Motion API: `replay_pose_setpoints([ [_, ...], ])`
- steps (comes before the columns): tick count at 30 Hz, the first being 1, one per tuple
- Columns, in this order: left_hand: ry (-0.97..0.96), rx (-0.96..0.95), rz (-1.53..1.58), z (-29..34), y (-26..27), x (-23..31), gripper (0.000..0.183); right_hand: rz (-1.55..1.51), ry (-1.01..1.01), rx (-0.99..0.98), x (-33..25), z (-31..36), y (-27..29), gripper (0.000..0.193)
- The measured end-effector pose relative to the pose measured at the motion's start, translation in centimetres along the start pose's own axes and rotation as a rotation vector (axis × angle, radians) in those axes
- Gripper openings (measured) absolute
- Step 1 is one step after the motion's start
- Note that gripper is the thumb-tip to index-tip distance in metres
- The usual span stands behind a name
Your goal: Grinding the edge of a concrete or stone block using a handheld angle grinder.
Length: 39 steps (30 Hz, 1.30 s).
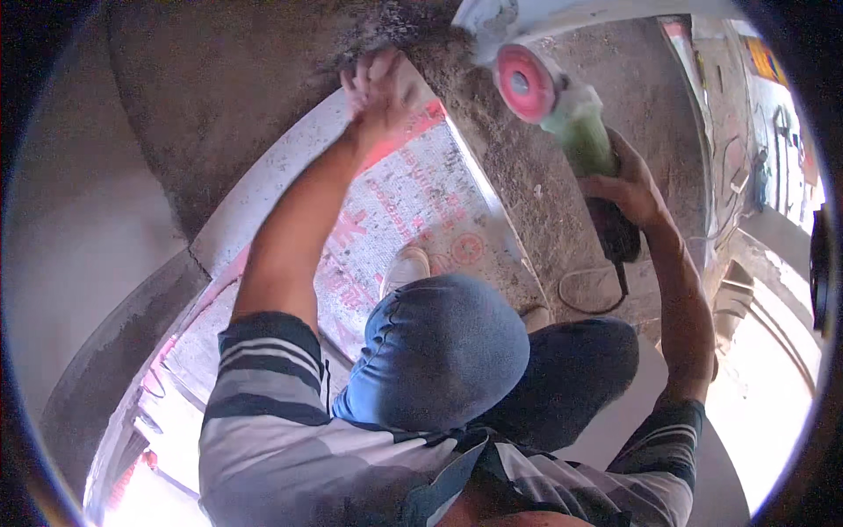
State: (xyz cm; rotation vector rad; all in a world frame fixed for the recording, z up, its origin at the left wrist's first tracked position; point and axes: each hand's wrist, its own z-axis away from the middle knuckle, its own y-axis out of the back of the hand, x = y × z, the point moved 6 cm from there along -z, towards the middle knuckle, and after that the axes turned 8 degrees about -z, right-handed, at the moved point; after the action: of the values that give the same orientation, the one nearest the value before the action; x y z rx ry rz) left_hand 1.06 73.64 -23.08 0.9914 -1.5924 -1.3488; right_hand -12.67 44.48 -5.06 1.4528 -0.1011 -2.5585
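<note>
My right hand is wrapped around the green body of an angle grinder. Its red disc points up and away from me, close to a pale curved piece at the top. Whether the disc is spinning cannot be made out. My left hand, a little blurred, is at the far corner of a flat panel with white, red-printed covering. The left fingers look spread, with nothing visible in them; whether they touch the panel is unclear. Dark grit is scattered over the panel's surface.
A black cord loops from the grinder's rear end. The pale curved piece lies at the far edge. Dusty brown ground surrounds the panel. My bent knee and shoe are at the panel's near part. Several items stand along the right side.
</note>
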Motion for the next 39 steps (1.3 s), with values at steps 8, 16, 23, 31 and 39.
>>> replay_pose_setpoints([
  [8,-0.143,-0.176,-0.189,-0.6,0.4,0.1,0.064,-0.006,-0.075,0.115,3.0,8.3,3.2,0.077],
  [16,-0.173,-0.147,-0.247,0.3,0.7,0.4,0.062,-0.146,-0.161,0.206,5.4,11.2,4.1,0.072],
  [23,0.129,-0.046,-0.242,-4.7,-0.1,-2.7,0.062,-0.159,-0.116,0.277,7.1,13.5,5.0,0.08],
  [31,-0.118,-0.1,-0.212,-0.7,-1.0,-1.3,0.058,-0.403,-0.042,0.429,11.1,17.9,7.0,0.071],
  [39,0.208,-0.389,0.131,-9.3,-11.0,-7.6,0.052,-0.407,-0.014,0.537,15.2,20.5,8.3,0.071],
])
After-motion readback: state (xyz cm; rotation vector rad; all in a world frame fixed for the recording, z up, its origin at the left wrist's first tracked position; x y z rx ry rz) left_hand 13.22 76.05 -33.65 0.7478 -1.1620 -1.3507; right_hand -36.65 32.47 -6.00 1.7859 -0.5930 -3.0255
